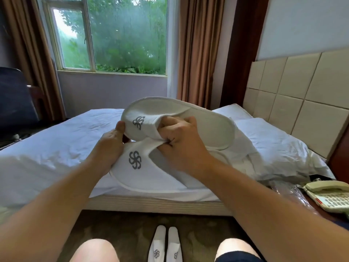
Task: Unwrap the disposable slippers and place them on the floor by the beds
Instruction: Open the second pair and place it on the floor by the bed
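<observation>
Hotel room, daylight coming through the window point(113, 35); brown curtains point(196, 50) are hanging on either side. A person is sitting facing the bed point(47, 148), whose white cover is lying rumpled toward the padded headboard point(302, 91). Dark floor point(117, 229) is showing between the bare knees.

On the right, the table point(319, 210) is carrying a telephone point(328, 195) and a crumpled clear wrapper point(290, 193), partly overhanging its near edge.

Task items: one pair on the floor point(166, 244) is lying side by side, toes toward the sitter. A second pair is being held in the air over the bed edge, the upper slipper point(207, 121) above the lower slipper point(143, 173), logos facing up.

Left grip point(111, 144): thumb pressing on the toe rim of the upper slipper, fingers hidden beneath, so it is apparently pinching that toe. Right grip point(183, 146): fingers curling inside the upper slipper's strap opening, and seemingly catching the lower slipper's strap edge as well.

Risks, as judged:
- Thin strap fabric is taking the pull from the right grip; a hard tug could be tearing the seam.
- The lower slipper is looking only lightly held; if the grips part, it could be dropping onto the floor upside down or landing on the first pair and knocking it askew.
- Set down here, this pair would be sitting at the same bed as the first one.
- The wrapper could be sliding off the table and getting left as litter.
</observation>
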Motion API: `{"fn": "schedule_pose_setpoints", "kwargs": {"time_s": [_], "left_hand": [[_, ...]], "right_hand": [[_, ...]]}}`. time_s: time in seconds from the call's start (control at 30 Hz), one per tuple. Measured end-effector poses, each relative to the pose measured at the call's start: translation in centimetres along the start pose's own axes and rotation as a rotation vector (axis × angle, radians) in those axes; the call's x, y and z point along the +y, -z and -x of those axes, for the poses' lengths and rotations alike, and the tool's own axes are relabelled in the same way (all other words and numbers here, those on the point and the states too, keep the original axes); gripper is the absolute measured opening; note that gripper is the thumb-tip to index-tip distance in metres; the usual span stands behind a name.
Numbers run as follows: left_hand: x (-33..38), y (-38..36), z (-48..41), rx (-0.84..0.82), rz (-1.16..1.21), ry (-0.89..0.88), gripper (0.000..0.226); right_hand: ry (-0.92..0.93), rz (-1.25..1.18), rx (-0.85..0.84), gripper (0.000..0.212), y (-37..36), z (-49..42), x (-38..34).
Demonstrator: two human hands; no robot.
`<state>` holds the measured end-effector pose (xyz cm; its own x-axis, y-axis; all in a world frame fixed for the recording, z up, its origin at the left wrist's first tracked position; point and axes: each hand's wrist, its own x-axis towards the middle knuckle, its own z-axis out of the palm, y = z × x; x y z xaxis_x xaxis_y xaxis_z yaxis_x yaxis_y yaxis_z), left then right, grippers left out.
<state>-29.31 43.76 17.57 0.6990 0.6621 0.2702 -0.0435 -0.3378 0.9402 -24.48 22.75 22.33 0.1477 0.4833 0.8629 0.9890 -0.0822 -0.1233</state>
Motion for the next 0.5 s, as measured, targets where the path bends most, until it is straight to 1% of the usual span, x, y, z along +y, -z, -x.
{"fn": "schedule_pose_setpoints", "kwargs": {"time_s": [0.1,0.13,0.2,0.23,0.33,0.43,0.5], "left_hand": [[-1.9,0.9,-2.0,0.038,-0.07,0.011,0.072],[-2.6,1.3,-2.9,0.055,-0.103,0.018,0.073],[-4.3,1.9,-4.8,0.088,-0.16,0.042,0.072],[-5.0,2.1,-5.9,0.105,-0.186,0.055,0.07],[-7.0,3.1,-10.2,0.16,-0.235,0.088,0.07],[-9.0,4.3,-15.1,0.198,-0.211,0.113,0.071],[-10.2,5.3,-18.2,0.218,-0.196,0.148,0.071]], "right_hand": [[-0.005,-0.093,0.016,0.02,-3.1,-0.4,2.3],[-0.021,-0.119,0.016,0.023,-4.3,-0.5,3.4],[-0.058,-0.121,0.006,0.037,-6.9,-1.1,5.4],[-0.067,-0.112,0.001,0.039,-8.3,-1.7,6.3],[-0.015,-0.153,-0.009,0.03,-12.9,-4.2,9.4],[0.031,-0.164,-0.037,0.021,-17.9,-7.4,13.2],[0.044,-0.172,-0.057,0.019,-21.3,-9.6,15.6]]}}
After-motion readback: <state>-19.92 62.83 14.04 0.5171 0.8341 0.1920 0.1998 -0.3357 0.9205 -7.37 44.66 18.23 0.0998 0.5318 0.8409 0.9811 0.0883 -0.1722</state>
